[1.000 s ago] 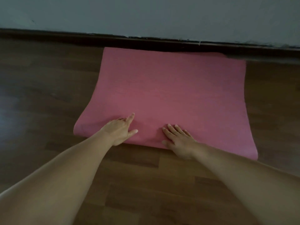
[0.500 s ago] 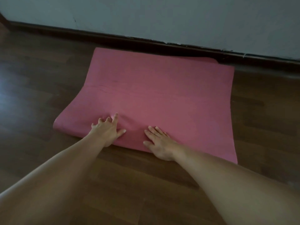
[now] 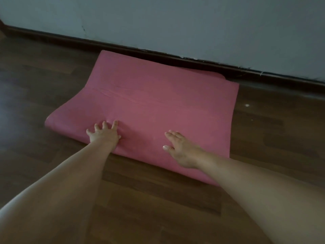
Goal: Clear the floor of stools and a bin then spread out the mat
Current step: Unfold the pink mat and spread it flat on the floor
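Left hand [image 3: 103, 133] and right hand [image 3: 179, 150], both released and flat, are pressing the mat's [image 3: 167, 103] rolled near end, which is probably soft, light and springy.

Dark brown wood-plank floor [image 3: 52, 88], dull sheen at left. Grey-blue wall [image 3: 175, 20] behind, faint crack upper left. Dark skirting board [image 3: 52, 35] along wall base. Dim lighting.

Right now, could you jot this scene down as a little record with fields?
Mat: pink, partly spread, far end at the skirting board, near end rolled
Left hand: fingers spread, pressing the roll
Right hand: flat on the roll
Floor: dark wood boards
Wall: plain, pale grey
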A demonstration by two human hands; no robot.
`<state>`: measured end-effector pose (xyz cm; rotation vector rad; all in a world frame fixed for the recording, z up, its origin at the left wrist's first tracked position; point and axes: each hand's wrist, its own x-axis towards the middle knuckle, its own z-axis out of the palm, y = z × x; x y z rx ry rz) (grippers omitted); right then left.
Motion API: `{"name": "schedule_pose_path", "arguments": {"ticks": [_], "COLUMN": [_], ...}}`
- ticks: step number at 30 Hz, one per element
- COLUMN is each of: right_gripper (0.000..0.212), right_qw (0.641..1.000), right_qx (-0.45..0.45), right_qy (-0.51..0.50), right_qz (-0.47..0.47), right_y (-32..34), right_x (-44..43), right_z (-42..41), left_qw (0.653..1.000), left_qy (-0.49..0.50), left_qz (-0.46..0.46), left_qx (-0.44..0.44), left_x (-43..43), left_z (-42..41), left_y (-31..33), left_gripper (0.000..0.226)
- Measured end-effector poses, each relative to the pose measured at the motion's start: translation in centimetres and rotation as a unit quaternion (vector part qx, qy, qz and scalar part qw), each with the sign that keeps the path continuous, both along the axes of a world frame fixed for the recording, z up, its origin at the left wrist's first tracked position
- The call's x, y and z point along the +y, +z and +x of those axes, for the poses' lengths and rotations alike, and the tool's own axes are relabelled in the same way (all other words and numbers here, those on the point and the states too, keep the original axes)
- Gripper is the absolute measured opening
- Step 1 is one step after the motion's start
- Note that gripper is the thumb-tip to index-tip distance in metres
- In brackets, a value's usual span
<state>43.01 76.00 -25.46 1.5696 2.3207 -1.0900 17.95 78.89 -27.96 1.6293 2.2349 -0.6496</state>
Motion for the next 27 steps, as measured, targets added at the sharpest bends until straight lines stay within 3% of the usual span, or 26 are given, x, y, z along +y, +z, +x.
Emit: {"name": "schedule_pose_path", "arguments": {"ticks": [4, 10, 15, 23, 27], "right_gripper": [0.062, 0.063, 0.060, 0.061, 0.060], "right_qw": [0.999, 0.993, 0.989, 0.985, 0.986], "right_qx": [-0.033, -0.102, -0.110, -0.122, -0.114], "right_qy": [-0.007, 0.032, 0.023, 0.045, 0.069], "right_qz": [0.023, 0.053, 0.100, 0.112, 0.104], "right_y": [1.8, 4.1, 5.3, 5.4, 4.6], "right_x": [-0.3, 1.3, 5.6, 14.5, 18.8], "right_z": [0.9, 2.5, 5.1, 12.3, 15.3], "left_qw": [0.989, 0.960, 0.948, 0.949, 0.956], "left_qy": [-0.072, -0.125, -0.103, -0.148, -0.105], "left_qz": [0.121, 0.216, 0.255, 0.242, 0.236], "left_qx": [-0.050, -0.130, -0.159, -0.139, -0.141], "left_x": [-1.4, -2.4, -1.5, 1.5, 4.0], "left_z": [3.7, 8.9, 14.1, 23.9, 28.2], "left_y": [1.3, 4.9, 7.4, 8.1, 7.8], "left_gripper": [0.057, 0.053, 0.041, 0.045, 0.046]}}
